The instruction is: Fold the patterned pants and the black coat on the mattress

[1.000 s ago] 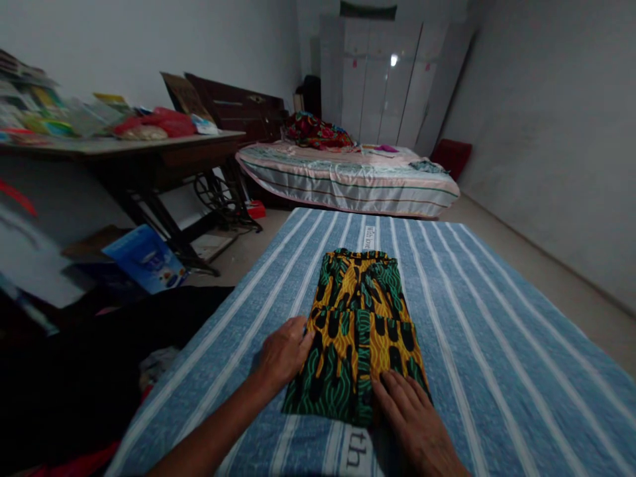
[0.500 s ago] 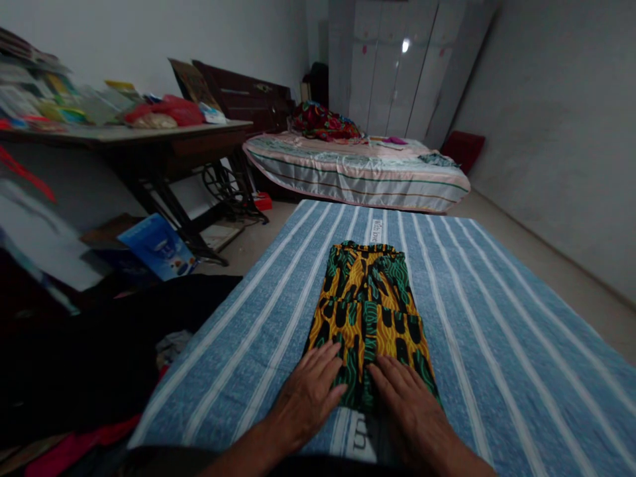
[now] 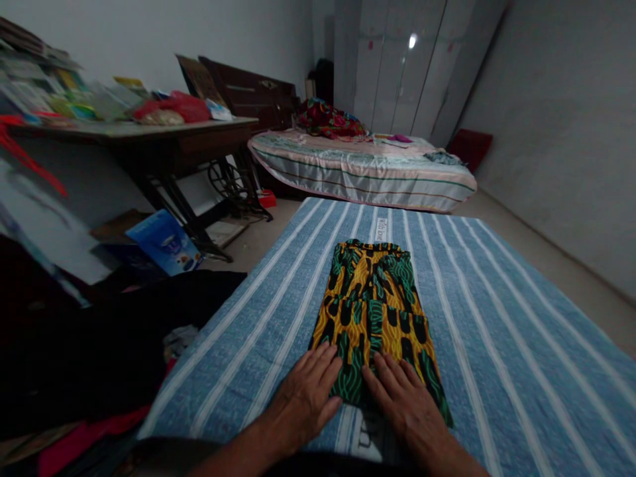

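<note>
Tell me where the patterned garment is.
In the head view, the garment lies right of centre on the striped cloth, its near end partly under the left hand and right hand.

The garment point(image 3: 371, 291) is showing black and green patches, with wavy lines, against golden yellow. The cloth point(image 3: 477, 331) beneath is displaying white stripes on blue. The bedspread point(image 3: 368, 175) is mixing pale pink and silvery white with dark stripes, while the blanket point(image 3: 330, 120) is showing mostly red.

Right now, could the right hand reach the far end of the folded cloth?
Probably yes: the right hand rests on the near part of the folded cloth, with nothing in its way.
</note>
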Available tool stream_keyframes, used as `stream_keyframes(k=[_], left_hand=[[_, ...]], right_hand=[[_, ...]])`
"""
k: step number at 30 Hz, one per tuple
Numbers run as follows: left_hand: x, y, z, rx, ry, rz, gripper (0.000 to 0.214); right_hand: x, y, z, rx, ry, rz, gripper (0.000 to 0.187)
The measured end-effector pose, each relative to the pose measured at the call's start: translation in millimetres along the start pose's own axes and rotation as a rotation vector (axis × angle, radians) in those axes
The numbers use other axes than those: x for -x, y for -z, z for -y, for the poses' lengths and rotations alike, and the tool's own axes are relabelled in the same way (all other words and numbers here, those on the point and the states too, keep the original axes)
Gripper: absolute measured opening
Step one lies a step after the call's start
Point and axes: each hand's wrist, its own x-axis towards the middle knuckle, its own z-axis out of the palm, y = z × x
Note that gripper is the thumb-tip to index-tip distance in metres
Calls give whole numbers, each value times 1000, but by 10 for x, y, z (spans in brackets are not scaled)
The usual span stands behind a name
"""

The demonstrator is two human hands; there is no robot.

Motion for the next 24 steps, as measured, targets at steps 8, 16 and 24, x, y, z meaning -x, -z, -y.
stream_keyframes(k=[8,16,24], left_hand=[[-50,10,30,-85,10,135,71],[-15,29,11,-196,43,111,57],[186,-163,-1,-225,132,150,55]], right_hand=[[-37,44,-190,-100,-56,89,60],[30,82,-229,-39,49,58,58],[160,8,-158,-17,37,52,57]])
